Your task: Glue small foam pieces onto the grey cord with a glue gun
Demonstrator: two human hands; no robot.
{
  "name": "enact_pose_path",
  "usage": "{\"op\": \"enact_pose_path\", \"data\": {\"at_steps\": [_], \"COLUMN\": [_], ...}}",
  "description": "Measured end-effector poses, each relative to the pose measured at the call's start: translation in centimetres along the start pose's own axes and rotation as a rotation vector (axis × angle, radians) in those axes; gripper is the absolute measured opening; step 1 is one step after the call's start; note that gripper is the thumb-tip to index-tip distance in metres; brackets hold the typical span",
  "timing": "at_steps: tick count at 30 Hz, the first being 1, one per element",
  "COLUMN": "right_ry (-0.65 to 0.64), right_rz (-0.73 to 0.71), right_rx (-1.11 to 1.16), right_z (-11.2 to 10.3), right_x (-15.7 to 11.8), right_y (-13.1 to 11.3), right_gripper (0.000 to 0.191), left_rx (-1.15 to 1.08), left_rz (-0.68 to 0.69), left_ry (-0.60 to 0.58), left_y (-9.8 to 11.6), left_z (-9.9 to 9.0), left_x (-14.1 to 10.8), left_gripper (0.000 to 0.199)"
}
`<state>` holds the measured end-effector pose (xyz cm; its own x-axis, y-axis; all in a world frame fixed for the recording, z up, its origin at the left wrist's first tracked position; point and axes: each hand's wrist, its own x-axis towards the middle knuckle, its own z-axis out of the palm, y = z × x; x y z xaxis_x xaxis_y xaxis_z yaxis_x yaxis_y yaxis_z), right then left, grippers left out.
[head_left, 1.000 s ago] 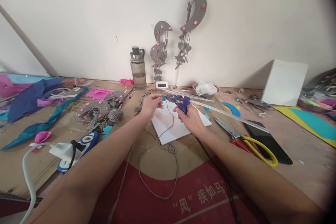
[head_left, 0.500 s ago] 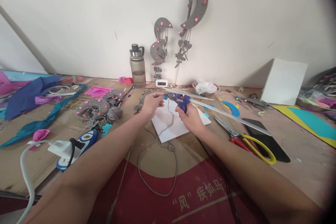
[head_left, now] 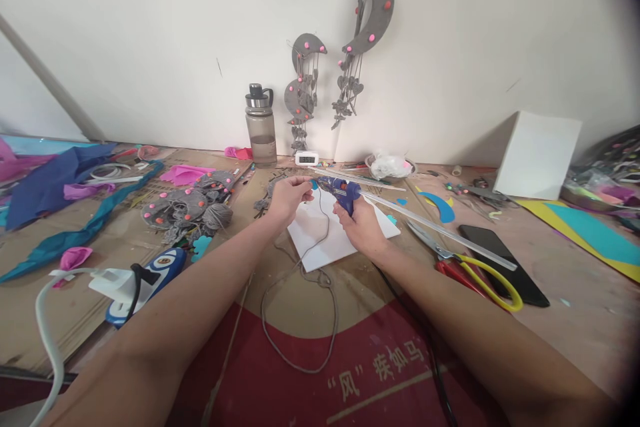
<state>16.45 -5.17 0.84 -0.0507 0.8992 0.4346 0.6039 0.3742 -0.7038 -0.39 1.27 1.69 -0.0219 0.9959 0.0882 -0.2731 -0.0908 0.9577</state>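
My right hand [head_left: 361,223] is wrapped round the grip of a blue hot glue gun [head_left: 345,195], with a long clear glue stick [head_left: 435,228] running out of its back end. The gun's nozzle points left and meets a small blue piece [head_left: 315,184]. That piece is pinched between the fingertips of my left hand [head_left: 290,199]; its exact shape is partly hidden. A grey cord [head_left: 327,227] hangs from near the piece and loops down over a white board [head_left: 325,247] onto the cardboard [head_left: 270,260].
Yellow-handled scissors [head_left: 465,260] and a black phone [head_left: 500,267] lie to the right. A water bottle [head_left: 261,130] stands at the back. Grey moon hangings [head_left: 375,20] are on the wall. A power strip [head_left: 167,273] and grey yarn pieces [head_left: 185,207] sit on the left.
Both hands, the glue gun and the blue piece stay in nearly the same place. The whole view has shifted very slightly.
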Motion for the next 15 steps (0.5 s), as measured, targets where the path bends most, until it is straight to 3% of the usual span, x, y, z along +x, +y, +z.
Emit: {"op": "enact_pose_path", "data": {"at_steps": [15], "right_ry": [0.043], "right_rz": [-0.053], "right_rx": [-0.078], "right_z": [0.04], "right_x": [-0.03], "right_y": [-0.09], "right_gripper": [0.036], "left_rx": [-0.038], "left_rz": [-0.02], "left_ry": [0.008], "left_y": [0.19], "left_z": [0.21], "left_x": [-0.2], "left_gripper": [0.015]}}
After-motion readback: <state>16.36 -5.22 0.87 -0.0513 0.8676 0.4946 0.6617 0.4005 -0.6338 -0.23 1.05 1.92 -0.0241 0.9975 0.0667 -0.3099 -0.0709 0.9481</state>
